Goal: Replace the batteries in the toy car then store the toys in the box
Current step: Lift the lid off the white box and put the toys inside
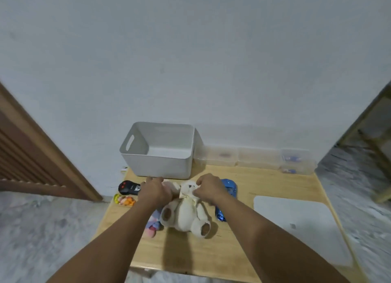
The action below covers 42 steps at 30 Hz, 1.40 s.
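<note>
Wooden table (pixel 264 183) against white wall (pixel 190 60); marbled floor (pixel 42 229).

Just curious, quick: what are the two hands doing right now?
Left hand: grips the teddy bear by its arm.
Right hand: pinches the bear's head.

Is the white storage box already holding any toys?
No, the box shows only its bare interior, while the teddy bear lies on the table.

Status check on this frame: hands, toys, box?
Left hand and right hand both gripping cream plush teddy bear. Grey plastic box holds nothing visible. Blue toy car on table, outside box.
</note>
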### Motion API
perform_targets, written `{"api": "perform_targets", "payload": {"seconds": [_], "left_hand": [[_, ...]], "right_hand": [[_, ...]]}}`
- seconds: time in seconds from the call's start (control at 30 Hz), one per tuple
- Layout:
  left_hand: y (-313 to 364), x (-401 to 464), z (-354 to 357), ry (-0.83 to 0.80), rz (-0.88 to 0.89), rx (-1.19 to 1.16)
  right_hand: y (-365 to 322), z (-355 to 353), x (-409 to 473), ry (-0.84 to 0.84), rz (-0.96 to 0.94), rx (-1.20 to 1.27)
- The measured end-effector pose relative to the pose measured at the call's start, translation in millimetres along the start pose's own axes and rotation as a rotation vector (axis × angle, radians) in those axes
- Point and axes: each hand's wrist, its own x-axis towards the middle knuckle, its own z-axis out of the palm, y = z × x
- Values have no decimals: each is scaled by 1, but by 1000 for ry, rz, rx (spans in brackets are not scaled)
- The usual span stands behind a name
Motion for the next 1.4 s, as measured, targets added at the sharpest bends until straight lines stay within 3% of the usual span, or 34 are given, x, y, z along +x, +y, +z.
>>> {"api": "perform_targets", "payload": {"seconds": [0.23, 0.5, 0.63, 0.73, 0.93, 1.03, 1.1, 1.27, 1.4], "left_hand": [[-28, 21, 15, -102, 90, 50], [-48, 27, 19, -69, 224, -34], [-44, 30, 9, -128, 250, -11], [-41, 36, -10, -232, 253, -74], [-25, 53, -88, -598, 307, -114], [-10, 61, -137, -788, 326, -4], [0, 63, -166, -842, 326, -53], [15, 72, -209, -508, 328, -162], [19, 94, -217, -224, 311, -280]], "right_hand": [[-17, 60, 17, 0, 124, -224], [-25, 80, 18, 32, 231, -130], [-25, 76, 21, 25, 232, -102], [-29, 56, 28, -70, 205, -140], [-48, -29, 51, -478, 238, -29], [-70, -79, 61, -603, 238, -255], [-87, -109, 64, -589, 189, -429], [-131, -159, 49, -220, 38, -605], [-162, -158, 40, 22, -52, -438]]}}
